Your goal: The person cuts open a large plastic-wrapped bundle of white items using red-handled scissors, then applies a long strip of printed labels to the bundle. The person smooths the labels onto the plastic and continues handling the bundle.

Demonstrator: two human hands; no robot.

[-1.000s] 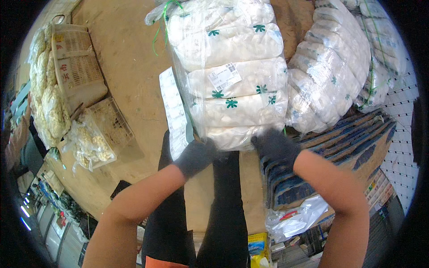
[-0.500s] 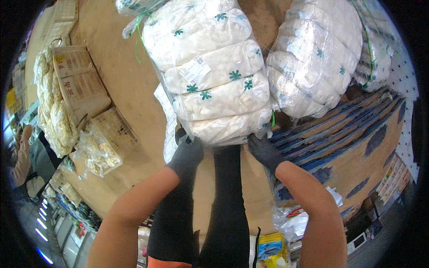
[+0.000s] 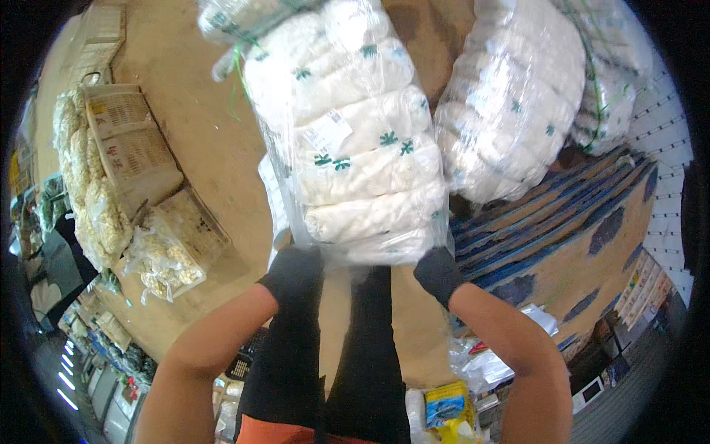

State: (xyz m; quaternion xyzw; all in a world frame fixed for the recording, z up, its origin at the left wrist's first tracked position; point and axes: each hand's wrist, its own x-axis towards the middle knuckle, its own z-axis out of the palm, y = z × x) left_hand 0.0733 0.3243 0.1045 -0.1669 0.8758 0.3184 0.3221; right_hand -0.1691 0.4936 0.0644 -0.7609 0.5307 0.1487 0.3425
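Observation:
I hold a big clear plastic bale (image 3: 347, 140) of white rolled goods with small green marks, lifted in front of me. My left hand (image 3: 294, 272), in a dark glove, grips its lower left corner. My right hand (image 3: 438, 275), also gloved, grips its lower right corner. A green string ties the bale's top end. A second bale (image 3: 510, 103) of the same kind lies just to the right, on a stack of blue pallets (image 3: 562, 222). My dark trousers show below the bale.
Brown floor (image 3: 200, 148) lies to the left. Cardboard boxes (image 3: 129, 144) and bags of pale goods (image 3: 159, 255) sit at the left. More wrapped bales (image 3: 614, 81) rest at the far right. Loose plastic and a yellow-blue packet (image 3: 447, 403) lie near my feet.
The bale has swung from upright to leaning left and sits lower and closer. Both gloved hands have dropped with it, still gripping its bottom corners.

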